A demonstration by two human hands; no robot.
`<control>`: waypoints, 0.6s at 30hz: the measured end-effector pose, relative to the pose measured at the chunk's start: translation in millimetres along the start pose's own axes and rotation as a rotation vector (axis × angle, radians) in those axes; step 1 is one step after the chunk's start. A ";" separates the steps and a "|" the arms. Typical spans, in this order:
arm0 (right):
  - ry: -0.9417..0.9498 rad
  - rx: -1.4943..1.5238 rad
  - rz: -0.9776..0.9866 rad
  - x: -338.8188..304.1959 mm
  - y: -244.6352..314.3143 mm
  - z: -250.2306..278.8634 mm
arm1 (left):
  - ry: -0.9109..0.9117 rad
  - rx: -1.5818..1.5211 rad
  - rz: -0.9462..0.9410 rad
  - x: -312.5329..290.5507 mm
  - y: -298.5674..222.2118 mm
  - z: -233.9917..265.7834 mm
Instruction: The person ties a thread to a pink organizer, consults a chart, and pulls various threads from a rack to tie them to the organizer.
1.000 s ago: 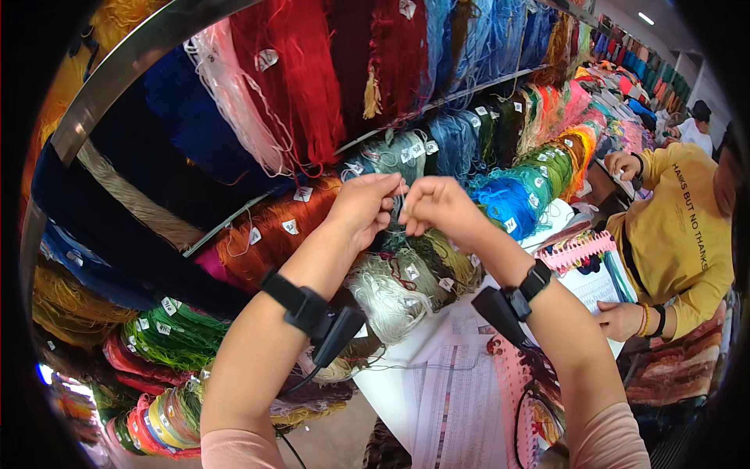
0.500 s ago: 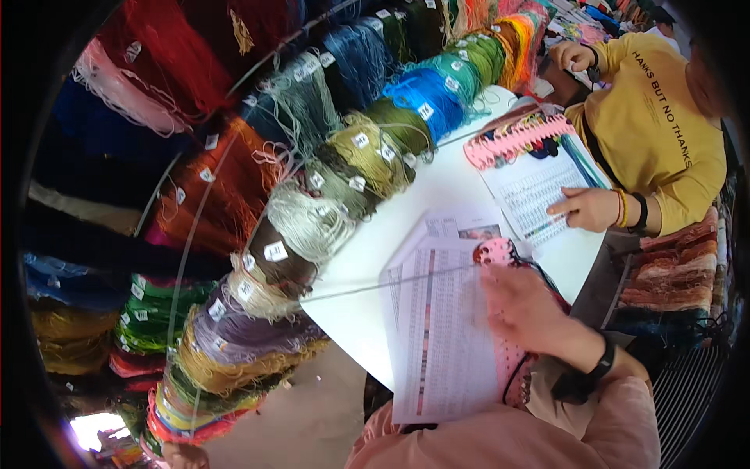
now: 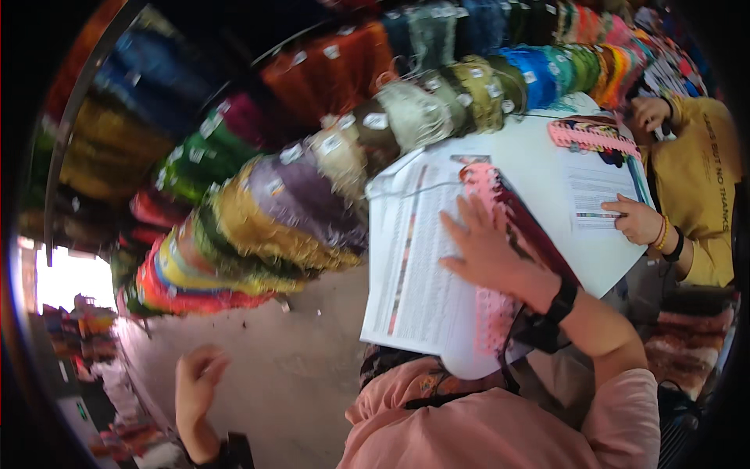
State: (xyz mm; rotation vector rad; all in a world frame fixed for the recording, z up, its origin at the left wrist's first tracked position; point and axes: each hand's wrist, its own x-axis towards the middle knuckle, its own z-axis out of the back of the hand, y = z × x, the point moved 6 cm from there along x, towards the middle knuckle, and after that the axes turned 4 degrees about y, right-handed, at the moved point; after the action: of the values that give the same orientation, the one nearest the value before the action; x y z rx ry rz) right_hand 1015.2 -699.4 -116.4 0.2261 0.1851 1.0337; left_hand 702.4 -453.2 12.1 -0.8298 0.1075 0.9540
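A long row of coloured yarn skeins [image 3: 285, 191] runs from the near left to the far right, and many of them carry small white tags. Beside it, on the right, stands a white table [image 3: 539, 180]. A co-worker in a yellow top [image 3: 703, 168] is at its right side, one hand on a printed page [image 3: 598, 195]. Nearer, printed sheets [image 3: 414, 258] lie at the table's left part, with a pink perforated strip [image 3: 494, 320] along their right side. The two hands are well apart. The right hand [image 3: 488, 250], fingers spread, is over the sheets and the strip. The left hand [image 3: 199, 383] is above the floor [image 3: 289, 344] at the near left, fingers bent; one cannot tell if it holds something. A thin grey thread [image 3: 414, 192] crosses the sheets' far end.
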 end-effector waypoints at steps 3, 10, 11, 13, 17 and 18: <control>0.141 -0.105 -0.065 14.2 -7.8 8.2 | 0.123 0.298 -0.535 17.4 -89.9 -43.9; 0.113 -0.054 -0.162 35.0 -0.7 42.3 | 0.486 -0.017 -0.643 65.4 -135.1 -59.6; 0.004 -0.021 -0.042 37.7 3.1 51.5 | 0.521 -0.029 -0.657 68.5 -139.1 -61.2; -0.030 0.073 0.014 42.7 21.4 58.4 | 0.532 0.001 -0.703 76.8 -142.4 -63.7; -0.128 0.446 0.004 54.7 47.6 58.4 | 0.576 0.012 -0.749 88.9 -140.8 -73.5; -0.081 0.551 0.060 54.5 69.5 62.0 | 0.590 -0.006 -0.730 90.9 -139.5 -75.2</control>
State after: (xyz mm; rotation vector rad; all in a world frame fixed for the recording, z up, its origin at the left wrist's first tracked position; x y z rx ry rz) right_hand 1001.0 -624.2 -40.3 0.7745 0.3907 1.0140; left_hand 882.2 -484.0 2.0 -1.0333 0.2859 0.0081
